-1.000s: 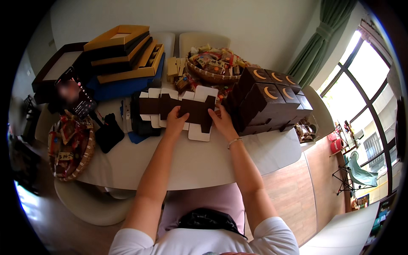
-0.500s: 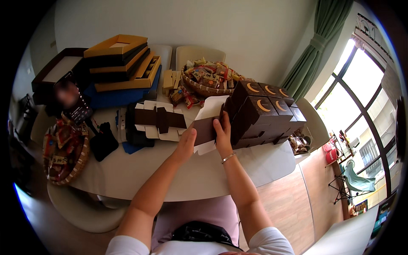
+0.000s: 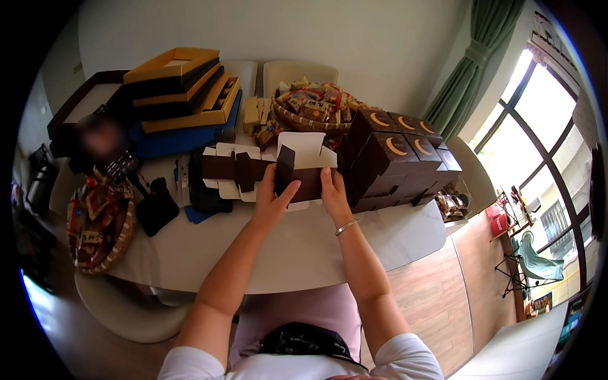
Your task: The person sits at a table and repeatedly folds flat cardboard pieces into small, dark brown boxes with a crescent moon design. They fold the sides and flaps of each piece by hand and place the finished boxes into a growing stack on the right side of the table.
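Observation:
Between my hands is a partly folded carton point(image 3: 310, 185), dark brown outside and white inside, with its flaps standing up. My left hand point(image 3: 273, 197) grips its left side, thumb on the near face. On its right side my right hand point(image 3: 334, 192) holds it the same way, thumb upward. Unfolded brown-and-white carton blanks point(image 3: 218, 166) lie flat just left of my left hand. To the right of my right hand stands a block of closed dark brown boxes point(image 3: 396, 161), stacked in rows, with yellow crescents on top.
A basket of wrapped snacks point(image 3: 310, 106) stands behind the carton, another snack basket point(image 3: 101, 231) at the left edge. Black and gold trays point(image 3: 174, 85) are piled at the back left. A phone point(image 3: 120, 166) and a black pouch point(image 3: 158, 206) are at the left. A window point(image 3: 529, 136) is right.
The carton has turned to face me more squarely and moved slightly left, its flaps now raised. My left hand has shifted up onto its side.

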A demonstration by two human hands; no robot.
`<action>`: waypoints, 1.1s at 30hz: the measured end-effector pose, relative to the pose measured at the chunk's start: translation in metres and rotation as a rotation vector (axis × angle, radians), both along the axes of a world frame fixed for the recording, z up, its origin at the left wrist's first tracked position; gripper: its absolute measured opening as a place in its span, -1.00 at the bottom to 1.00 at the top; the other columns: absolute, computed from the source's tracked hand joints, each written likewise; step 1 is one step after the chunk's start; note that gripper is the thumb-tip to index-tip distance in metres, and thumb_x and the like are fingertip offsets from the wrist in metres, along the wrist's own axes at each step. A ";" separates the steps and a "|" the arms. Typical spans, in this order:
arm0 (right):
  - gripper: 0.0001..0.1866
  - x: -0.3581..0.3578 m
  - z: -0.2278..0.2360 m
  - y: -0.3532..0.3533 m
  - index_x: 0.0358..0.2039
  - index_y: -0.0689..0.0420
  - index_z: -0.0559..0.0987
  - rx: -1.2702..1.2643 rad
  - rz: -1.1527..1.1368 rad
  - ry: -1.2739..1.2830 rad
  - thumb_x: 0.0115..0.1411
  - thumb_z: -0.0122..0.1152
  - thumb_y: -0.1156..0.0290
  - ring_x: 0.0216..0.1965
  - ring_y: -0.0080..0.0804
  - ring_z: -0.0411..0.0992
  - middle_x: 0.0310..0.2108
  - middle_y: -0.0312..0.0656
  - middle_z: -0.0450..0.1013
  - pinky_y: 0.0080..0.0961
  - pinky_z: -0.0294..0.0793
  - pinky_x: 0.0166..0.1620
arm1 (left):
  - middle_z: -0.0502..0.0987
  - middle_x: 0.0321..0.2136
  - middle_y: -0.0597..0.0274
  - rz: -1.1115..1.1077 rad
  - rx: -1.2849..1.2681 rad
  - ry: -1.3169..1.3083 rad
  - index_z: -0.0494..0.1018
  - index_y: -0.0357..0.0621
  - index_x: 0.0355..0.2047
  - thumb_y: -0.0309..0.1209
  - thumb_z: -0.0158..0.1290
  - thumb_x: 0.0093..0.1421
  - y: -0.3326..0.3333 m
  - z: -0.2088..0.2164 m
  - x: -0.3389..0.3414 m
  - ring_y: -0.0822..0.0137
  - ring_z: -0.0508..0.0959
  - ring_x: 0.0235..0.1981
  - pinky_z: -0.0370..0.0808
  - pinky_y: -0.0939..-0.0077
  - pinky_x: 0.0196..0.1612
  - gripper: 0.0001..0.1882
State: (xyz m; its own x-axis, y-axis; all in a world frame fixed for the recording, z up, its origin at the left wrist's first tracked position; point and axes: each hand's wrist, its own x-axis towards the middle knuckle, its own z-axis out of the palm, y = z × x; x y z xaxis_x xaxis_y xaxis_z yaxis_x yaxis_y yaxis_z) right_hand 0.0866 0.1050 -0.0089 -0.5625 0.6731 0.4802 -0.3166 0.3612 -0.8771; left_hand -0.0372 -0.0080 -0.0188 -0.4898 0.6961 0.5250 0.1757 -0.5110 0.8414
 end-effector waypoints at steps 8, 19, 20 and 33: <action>-0.39 0.000 -0.005 0.004 0.00 0.26 0.51 -0.237 0.031 0.062 0.43 -0.15 -0.09 -0.05 -0.56 0.36 -0.10 -0.31 0.49 -0.54 0.31 0.07 | 0.52 -0.17 0.18 0.006 0.020 0.081 0.31 -0.30 -0.04 -0.41 0.28 0.14 -0.004 0.008 0.006 0.45 0.49 -0.13 0.46 0.52 -0.06 -0.53; -0.67 0.000 -0.007 0.019 -0.07 0.11 0.57 -0.635 0.330 0.251 0.36 0.05 0.15 0.01 -0.46 0.42 -0.09 -0.31 0.53 -0.44 0.32 0.12 | 0.51 -0.25 0.10 0.060 -0.055 0.307 0.34 -0.29 -0.06 -0.30 0.33 0.08 -0.004 0.005 0.000 0.31 0.50 -0.23 0.45 0.45 -0.15 -0.47; -0.68 -0.002 -0.010 0.020 -0.08 0.11 0.57 -0.659 0.335 0.262 0.35 0.05 0.17 0.00 -0.45 0.42 -0.09 -0.31 0.53 -0.44 0.33 0.11 | 0.51 -0.26 0.09 0.067 -0.059 0.323 0.34 -0.29 -0.06 -0.29 0.33 0.07 -0.004 0.005 -0.001 0.29 0.51 -0.25 0.45 0.44 -0.16 -0.47; -0.82 0.000 0.004 0.016 -0.16 0.19 0.60 -0.597 0.333 0.181 0.25 0.17 0.45 -0.19 -0.53 0.52 -0.22 -0.28 0.57 -0.61 0.47 -0.14 | 0.46 -0.11 -0.05 0.381 0.237 0.493 0.26 -0.23 0.15 -0.25 0.36 0.04 0.003 0.002 0.009 -0.05 0.60 -0.26 0.57 0.28 -0.24 -0.26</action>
